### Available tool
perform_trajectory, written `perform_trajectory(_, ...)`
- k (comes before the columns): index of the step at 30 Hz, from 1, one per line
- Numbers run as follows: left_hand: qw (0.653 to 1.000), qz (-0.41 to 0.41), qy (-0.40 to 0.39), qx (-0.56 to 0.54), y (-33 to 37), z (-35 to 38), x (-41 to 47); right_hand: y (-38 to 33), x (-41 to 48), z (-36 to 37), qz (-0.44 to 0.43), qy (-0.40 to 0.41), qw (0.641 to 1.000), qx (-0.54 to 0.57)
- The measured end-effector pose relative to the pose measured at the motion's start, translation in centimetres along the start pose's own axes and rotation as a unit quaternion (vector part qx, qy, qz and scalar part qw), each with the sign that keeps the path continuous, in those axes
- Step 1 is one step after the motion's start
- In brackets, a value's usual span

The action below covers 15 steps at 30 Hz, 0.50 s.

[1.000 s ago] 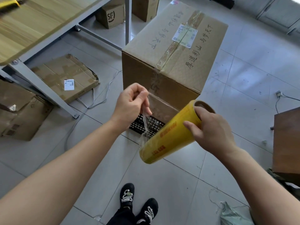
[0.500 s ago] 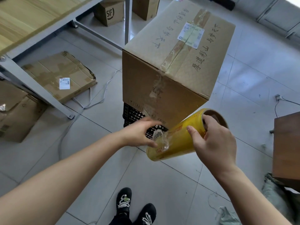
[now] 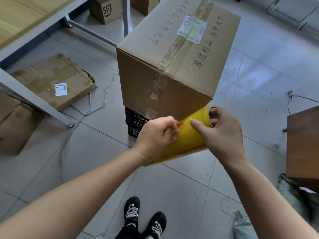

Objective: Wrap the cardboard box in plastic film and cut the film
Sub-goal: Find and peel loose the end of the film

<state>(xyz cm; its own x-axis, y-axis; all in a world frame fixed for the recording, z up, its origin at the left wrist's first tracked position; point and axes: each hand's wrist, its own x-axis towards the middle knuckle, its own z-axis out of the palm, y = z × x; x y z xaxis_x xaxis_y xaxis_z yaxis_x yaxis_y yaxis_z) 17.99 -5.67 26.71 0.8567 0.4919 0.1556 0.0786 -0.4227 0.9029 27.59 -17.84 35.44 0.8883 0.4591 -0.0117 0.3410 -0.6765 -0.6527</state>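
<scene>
Atop a black plastic crate [image 3: 136,123] on the tiled floor stands the cardboard box [image 3: 164,69], wider than the crate and overhanging it. Judged stiff but bulky: its edges and corners should take film tension, while the flat faces may bow. Clear tape seals the top seam. Handwritten Chinese characters in marker run along both top flaps. A white shipping label [image 3: 192,29] lies across the seam toward the far edge, its print too small to read. A smaller carton [image 3: 107,10] beyond the table frame bears the "SF" logo.

The film roll [image 3: 188,140], yellow with unreadable red print, is held in the air at the box's near lower edge; contact cannot be determined. Judged light, with a rigid core and thin, clingy, tear-prone film; hold it by the core ends.

- Right hand [image 3: 222,133]: thumb pressed on the outer wrap, fingers hooked into the open core end.
- Left hand [image 3: 157,137]: fingers curled, pinching at the roll's surface. Whether a free film edge is caught cannot be told.
</scene>
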Motion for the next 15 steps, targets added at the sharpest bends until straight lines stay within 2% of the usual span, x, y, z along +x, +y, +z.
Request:
perform_trajectory(4,0.985,-0.091,0.051,-0.135,1.4,-0.3,1.4,-0.2,-0.2,-0.5,0.025,-0.023,0.999,0.021)
perform_trajectory(5,0.982,-0.097,0.028,-0.158,1.6,-0.2,1.6,-0.3,-0.2,-0.6,0.022,-0.025,0.999,0.022)
perform_trajectory(7,0.98,-0.098,-0.073,-0.158,1.6,0.0,1.5,-0.7,-0.2,-0.8,0.017,-0.028,0.999,0.018)
perform_trajectory(9,0.977,-0.073,-0.182,-0.09,1.5,-0.3,1.2,-0.9,-0.1,-1.1,0.018,-0.026,0.999,0.014)
perform_trajectory(11,0.969,-0.038,-0.242,0.035,1.8,-0.5,1.2,-1.3,-0.1,-1.3,0.016,-0.022,1.0,0.012)
perform_trajectory(13,0.964,-0.028,-0.227,0.138,2.4,-0.4,1.5,-1.9,-0.2,-1.3,-0.003,-0.029,1.0,-0.002)
perform_trajectory(15,0.971,-0.01,-0.171,0.17,2.9,-0.3,2.0,-2.5,-0.4,-1.3,-0.03,-0.03,0.999,-0.023)
